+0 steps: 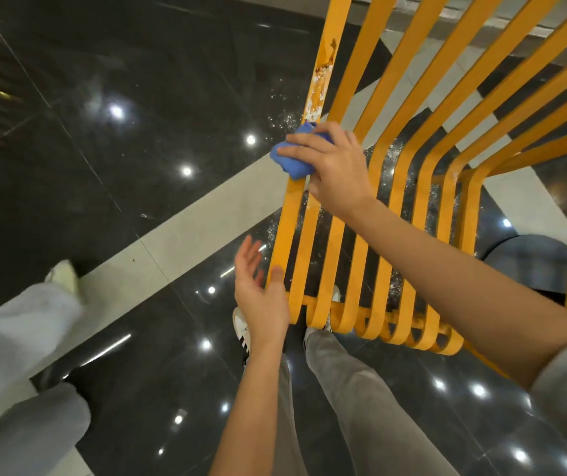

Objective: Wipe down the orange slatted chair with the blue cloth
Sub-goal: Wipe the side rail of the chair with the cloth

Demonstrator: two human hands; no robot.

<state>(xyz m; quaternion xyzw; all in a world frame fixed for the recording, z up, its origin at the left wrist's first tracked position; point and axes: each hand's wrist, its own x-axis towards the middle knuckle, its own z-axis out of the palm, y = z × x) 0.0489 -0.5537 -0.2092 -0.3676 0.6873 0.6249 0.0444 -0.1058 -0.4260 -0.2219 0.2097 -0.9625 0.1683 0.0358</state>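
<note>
Blue cloth (292, 159) bunched in my right hand (335, 170), I'm mid-wipe on the chair's (357, 255) outer slat; flaking patch (318, 94) above comes next, left hand (261, 297) open, steadying.

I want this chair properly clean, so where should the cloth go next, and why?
Probably slide the blue cloth up the outermost slat: the right hand presses it just below white, chipped-looking marks there, while the left hand rests at the seat's front edge.
</note>
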